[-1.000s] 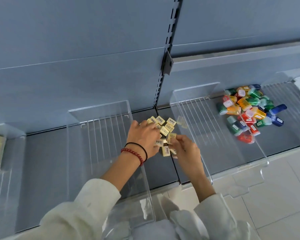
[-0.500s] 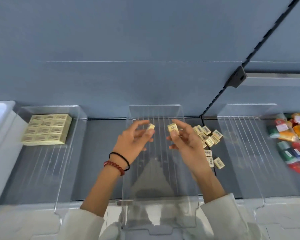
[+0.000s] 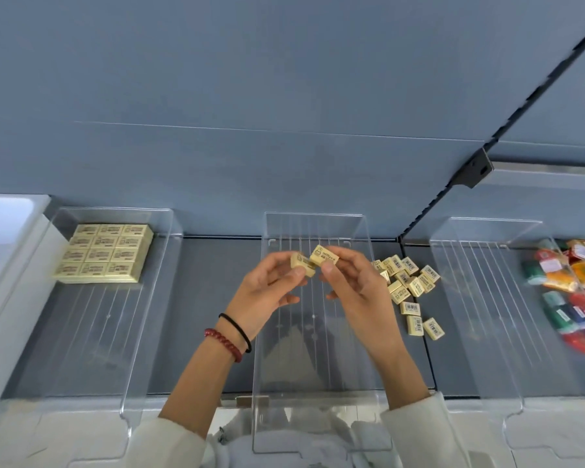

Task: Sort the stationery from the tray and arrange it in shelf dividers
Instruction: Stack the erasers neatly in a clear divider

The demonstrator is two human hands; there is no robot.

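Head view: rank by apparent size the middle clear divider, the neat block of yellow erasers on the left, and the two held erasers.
1. middle clear divider
2. neat block of yellow erasers
3. right-hand eraser and left-hand eraser: these look alike, so they are not ranked against each other.

Blue-grey back wall (image 3: 217, 96), pale tiled floor (image 3: 65, 434)
A black slotted strip (image 3: 537, 92) runs diagonally up the wall, a black metal bracket (image 3: 473, 170) on it
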